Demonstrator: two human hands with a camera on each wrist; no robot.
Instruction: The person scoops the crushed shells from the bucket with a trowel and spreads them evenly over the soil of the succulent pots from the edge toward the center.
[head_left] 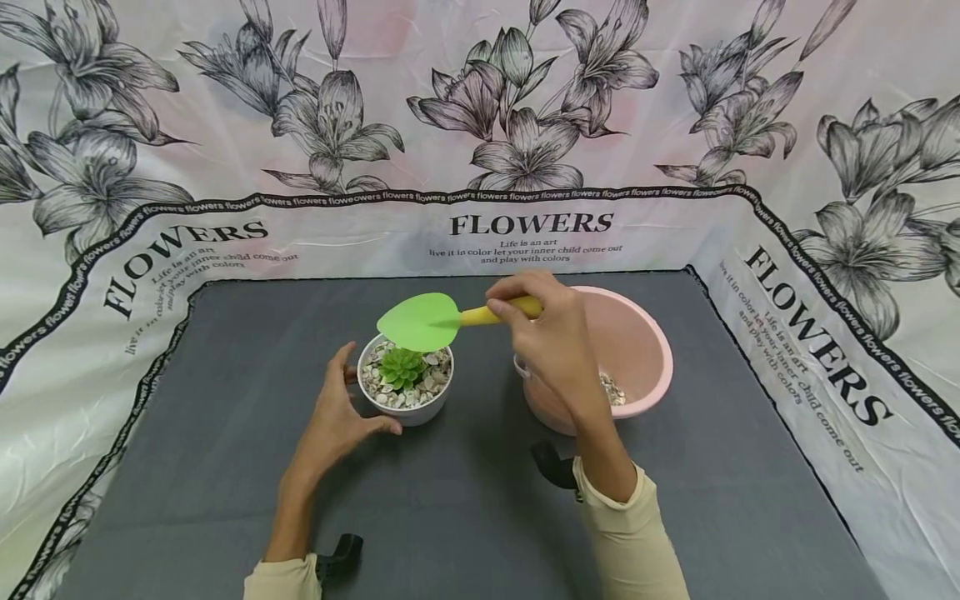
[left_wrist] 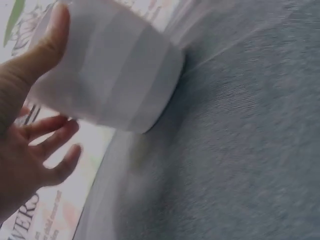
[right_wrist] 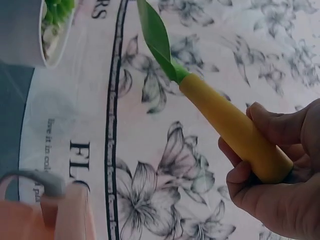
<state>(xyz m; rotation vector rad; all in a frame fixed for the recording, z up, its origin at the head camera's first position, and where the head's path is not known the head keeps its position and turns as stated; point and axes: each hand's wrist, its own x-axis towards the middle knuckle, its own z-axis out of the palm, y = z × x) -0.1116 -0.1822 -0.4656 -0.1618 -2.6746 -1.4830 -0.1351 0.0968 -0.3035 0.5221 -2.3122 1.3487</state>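
Observation:
A small white pot (head_left: 415,414) holds a green succulent (head_left: 402,367) ringed by pale pebbles (head_left: 432,382). My left hand (head_left: 341,417) holds this pot at its left side, thumb at the front and fingers farther back. In the left wrist view the thumb lies along the pot's faceted wall (left_wrist: 117,65), while several fingers spread beneath it. My right hand (head_left: 551,329) grips the yellow handle of a hand trowel (head_left: 420,322). The trowel's green blade hangs over the pot's back rim, and no pebbles show on it. The right wrist view shows fingers and thumb around the handle (right_wrist: 235,127).
Right of the pot stands a pink bucket (head_left: 652,367) with some pebbles (head_left: 611,388) at its bottom, partly behind my right forearm. Dark grey cloth (head_left: 465,517) covers the table. A flower-printed sheet (head_left: 525,237) rises at the back and both sides.

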